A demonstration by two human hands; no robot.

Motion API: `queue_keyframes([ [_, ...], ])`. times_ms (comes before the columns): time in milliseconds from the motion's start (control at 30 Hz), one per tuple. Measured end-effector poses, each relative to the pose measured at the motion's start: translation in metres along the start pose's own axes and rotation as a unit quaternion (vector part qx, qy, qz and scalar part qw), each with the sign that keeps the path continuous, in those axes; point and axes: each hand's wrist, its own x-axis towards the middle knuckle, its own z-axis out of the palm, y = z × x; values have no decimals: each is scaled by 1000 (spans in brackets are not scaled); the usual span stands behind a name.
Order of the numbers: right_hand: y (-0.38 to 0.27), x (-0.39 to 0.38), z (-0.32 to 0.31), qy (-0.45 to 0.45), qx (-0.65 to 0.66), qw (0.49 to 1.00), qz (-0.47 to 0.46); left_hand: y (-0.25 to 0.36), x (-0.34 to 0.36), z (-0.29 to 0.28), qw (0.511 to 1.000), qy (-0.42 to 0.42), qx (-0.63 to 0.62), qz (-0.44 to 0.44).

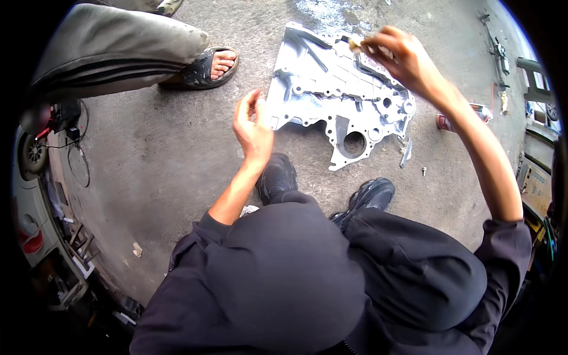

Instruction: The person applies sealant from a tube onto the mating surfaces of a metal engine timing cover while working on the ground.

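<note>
A large silver metal engine cover (319,86), with bolt holes and a round opening, lies flat on the ground in front of me. My left hand (253,129) is beside its left edge, fingers loosely bent and thumb apart, with nothing visible in it. I cannot tell whether it touches the metal. Over the cover's far right part, my right hand (403,58) pinches a small yellowish-tan piece (355,45), whose kind I cannot make out. Most of that piece is hidden by the fingers.
A red and silver can (445,122) lies right of the cover, near a thin shard-like scraper or strip (406,152) and a bolt (424,171). Another person's sandalled foot (220,65) is at the far left. Long tools (502,56) lie at the far right.
</note>
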Motion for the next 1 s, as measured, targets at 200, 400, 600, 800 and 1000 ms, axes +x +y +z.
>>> queue_keyframes([
  [200,26,126,74,-13,163,973,162,-33,47,-24,986,68,139,68],
  [400,39,144,129,-63,252,963,70,-40,27,8,989,55,120,60],
  [600,39,173,98,-73,26,980,-184,-40,30,20,985,71,137,78],
  [800,94,202,132,-220,181,946,-153,-52,35,37,966,113,195,128],
  [1000,74,205,118,-129,53,964,-228,-47,37,39,965,114,202,119],
])
